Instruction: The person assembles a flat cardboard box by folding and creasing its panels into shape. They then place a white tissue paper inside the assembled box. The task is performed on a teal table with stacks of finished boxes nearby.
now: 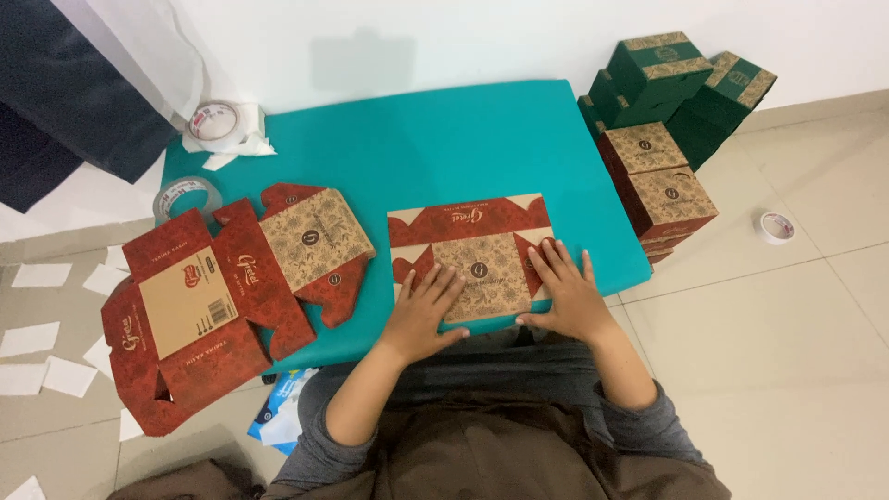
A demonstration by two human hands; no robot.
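Note:
A flat red and tan patterned cardboard box blank (472, 250) lies folded on the teal table (463, 139) near its front edge. My left hand (421, 310) presses flat on the blank's lower left part, fingers spread. My right hand (565, 292) presses flat on its right side, fingers apart. Neither hand grips anything. A second, fully unfolded red box blank (222, 296) lies to the left, hanging over the table's left front corner.
Assembled red boxes (659, 190) and green boxes (676, 83) are stacked on the floor at the table's right. Two tape rolls (185, 196) sit at the table's back left, another tape roll (776, 227) on the floor at right. White paper slips (42, 324) litter the floor at left.

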